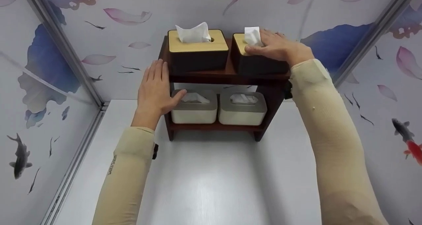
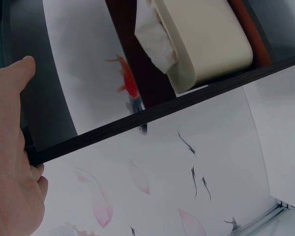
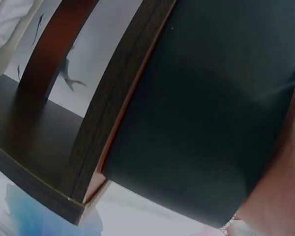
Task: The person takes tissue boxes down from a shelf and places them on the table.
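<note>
A dark wooden two-tier rack stands against the back wall. On its upper tier are two black tissue boxes with pale wooden lids, one at the left and one at the right, tissue poking from both. My right hand lies over the right box's lid, thumb near the front edge, the other fingers towards the back. In the right wrist view that box's dark face hides most of the hand. My left hand is at the rack's left side, fingers straight and thumb spread; the left wrist view shows it beside the frame's edge.
On the lower tier sit two cream tissue boxes with grey lids, one left and one right. White floor lies in front of the rack. Printed panels with fish and petals enclose the back and both sides, with metal rails at the corners.
</note>
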A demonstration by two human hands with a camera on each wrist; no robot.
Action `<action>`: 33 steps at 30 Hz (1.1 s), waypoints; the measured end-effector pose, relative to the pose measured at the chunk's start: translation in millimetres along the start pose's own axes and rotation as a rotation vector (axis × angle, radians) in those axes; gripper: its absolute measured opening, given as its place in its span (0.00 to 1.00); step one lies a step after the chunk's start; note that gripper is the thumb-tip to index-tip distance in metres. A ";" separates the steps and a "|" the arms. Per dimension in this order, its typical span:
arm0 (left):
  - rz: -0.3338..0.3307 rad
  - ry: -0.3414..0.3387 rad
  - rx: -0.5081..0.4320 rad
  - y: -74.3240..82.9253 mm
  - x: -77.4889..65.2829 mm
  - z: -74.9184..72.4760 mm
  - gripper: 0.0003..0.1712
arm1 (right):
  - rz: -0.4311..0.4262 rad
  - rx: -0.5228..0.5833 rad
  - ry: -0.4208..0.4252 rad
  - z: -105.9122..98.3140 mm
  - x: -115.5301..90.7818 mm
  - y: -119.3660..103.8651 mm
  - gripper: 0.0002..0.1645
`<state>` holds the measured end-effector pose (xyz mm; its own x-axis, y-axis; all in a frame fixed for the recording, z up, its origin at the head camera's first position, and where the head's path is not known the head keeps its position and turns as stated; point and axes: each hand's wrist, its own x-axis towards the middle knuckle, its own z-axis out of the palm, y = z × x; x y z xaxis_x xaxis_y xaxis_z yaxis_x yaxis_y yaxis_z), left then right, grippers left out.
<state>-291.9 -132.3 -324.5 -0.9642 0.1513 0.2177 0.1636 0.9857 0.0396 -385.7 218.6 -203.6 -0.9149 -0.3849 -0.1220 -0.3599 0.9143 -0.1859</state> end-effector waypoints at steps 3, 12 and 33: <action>-0.002 0.001 0.002 -0.4 0.0 0.3 0.60 | 0.001 0.043 -0.043 -2.1 -1.4 -1.9 0.58; -0.001 -0.014 0.013 1.6 -0.7 2.7 0.60 | 0.037 -0.004 -0.185 -5.8 -11.9 -11.9 0.67; 0.000 0.003 0.012 0.9 -0.7 0.1 0.61 | 0.077 -0.117 -0.098 4.5 -13.8 -22.3 0.76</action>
<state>-291.1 -131.5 -324.7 -0.9637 0.1506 0.2204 0.1606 0.9866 0.0281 -364.2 202.9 -202.2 -0.9205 -0.3181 -0.2268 -0.3133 0.9479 -0.0581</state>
